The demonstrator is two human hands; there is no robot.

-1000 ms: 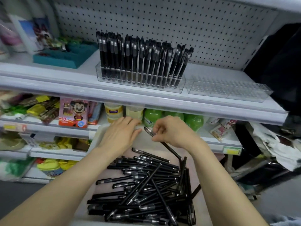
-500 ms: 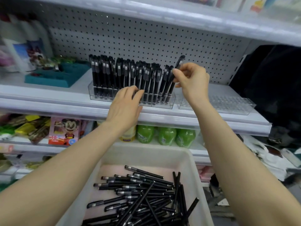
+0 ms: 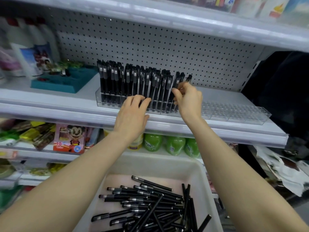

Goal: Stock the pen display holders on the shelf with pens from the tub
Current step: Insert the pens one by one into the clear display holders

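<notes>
A clear pen display holder [image 3: 107, 104] on the white shelf [image 3: 50, 108] is packed with upright black pens [image 3: 130, 81]. My right hand [image 3: 189, 99] pinches one black pen [image 3: 188, 79] at the holder's right end, its cap sticking up above my fingers. My left hand [image 3: 133, 114] rests with straight fingers against the holder's front. A second clear holder [image 3: 234, 113] stands to the right with no pens in it. Below, a white tub [image 3: 167, 164] holds several loose black pens [image 3: 150, 203].
A teal tray [image 3: 66, 81] sits on the shelf at the left, white bottles [image 3: 25, 47] behind it. Pegboard [image 3: 150, 47] backs the shelf. The lower shelf carries green bottles [image 3: 167, 144] and a cartoon box [image 3: 70, 138]. Dark fabric [image 3: 284, 89] hangs at the right.
Both hands rose from the tub to the shelf. My right hand brought one pen up and has now lowered it into the holder's right end; my left hand stays at the holder's front.
</notes>
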